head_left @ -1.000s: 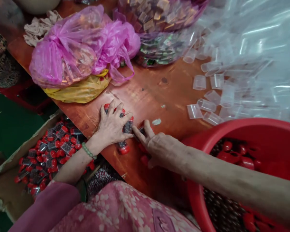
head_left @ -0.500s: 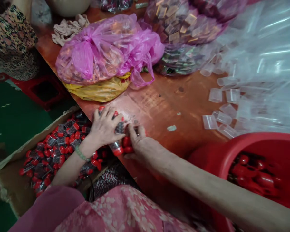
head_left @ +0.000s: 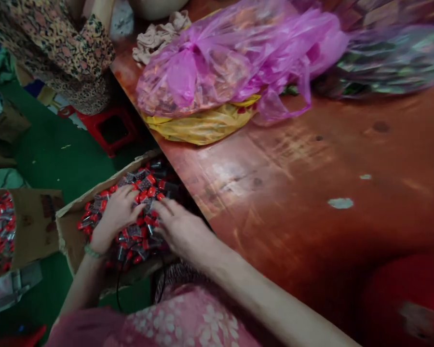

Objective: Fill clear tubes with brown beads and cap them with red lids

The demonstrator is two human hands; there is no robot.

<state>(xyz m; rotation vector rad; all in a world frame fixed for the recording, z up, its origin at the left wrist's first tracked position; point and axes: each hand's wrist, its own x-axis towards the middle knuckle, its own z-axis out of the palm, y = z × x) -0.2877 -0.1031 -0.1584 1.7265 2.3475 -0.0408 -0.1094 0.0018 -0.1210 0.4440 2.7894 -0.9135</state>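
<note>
My left hand (head_left: 120,212), with a green bangle on its wrist, is over the cardboard box (head_left: 67,241) beside the table. Its fingers are loosely spread above small clear containers with red caps (head_left: 135,231). From the right, my right hand (head_left: 179,226) reaches in over the same pile, its fingers stretched out and apart. Neither hand shows a container in its grasp, and the fingertips are somewhat blurred against the pile.
On the brown table (head_left: 275,193) lie a knotted pink bag (head_left: 202,67), a yellow bag (head_left: 206,127) and a crumpled cloth (head_left: 161,36). A red tub (head_left: 401,299) stands lower right. Another filled box (head_left: 36,221) and a red stool (head_left: 112,127) are left; a person sits beyond.
Both hands have moved left from the table edge to above the box. The red-capped containers held at the edge are gone from the table. The view has swung left.
</note>
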